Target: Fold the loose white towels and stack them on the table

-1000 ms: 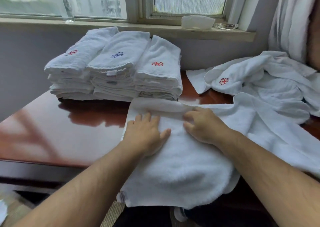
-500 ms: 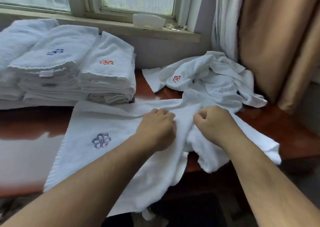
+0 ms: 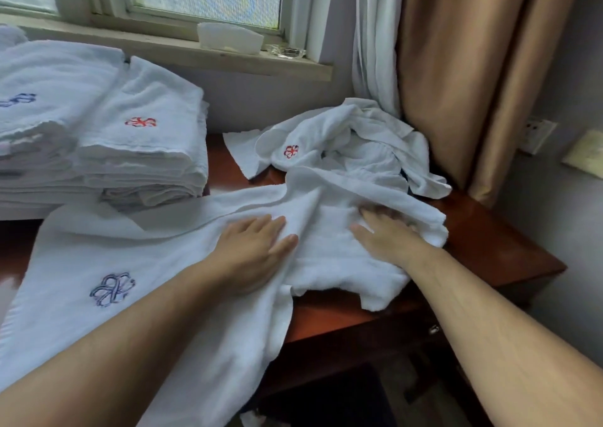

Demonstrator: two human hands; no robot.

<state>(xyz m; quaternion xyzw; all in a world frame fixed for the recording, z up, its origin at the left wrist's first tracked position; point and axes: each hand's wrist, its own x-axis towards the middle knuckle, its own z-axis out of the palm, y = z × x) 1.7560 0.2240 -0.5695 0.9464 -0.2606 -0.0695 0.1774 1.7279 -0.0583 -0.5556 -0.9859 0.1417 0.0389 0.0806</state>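
The work towel (image 3: 163,263) lies spread on the table (image 3: 489,250), directly in front of the stack of folded towels (image 3: 140,152), with its far edge touching the base of the stack. Its near edge hangs over the table front. The end to the right of the stack is bunched into loose folds.

Left hand (image 3: 251,250): palm down on the towel, in front of and to the right of the stack. The fingers are straight and held close together, with the thumb angled out to the side. The cloth lies flat under the palm and fingers; nothing is pinched.

Right hand (image 3: 388,237): palm down on the bunched end, further right of the stack. The fingers are extended and pressed onto the folds. The fingertips are blurred, so their spacing cannot be told.

Markings:
- Work towel: a blue embroidered knot emblem (image 3: 112,289), in front of the stack.
- Top towel of the stack: a red emblem (image 3: 140,122) of the same form.
- Loose pile of towels (image 3: 342,146), to the right of the stack at the table's far edge: a red emblem (image 3: 291,151).

The emblems are figures only; no lettering can be read on them.
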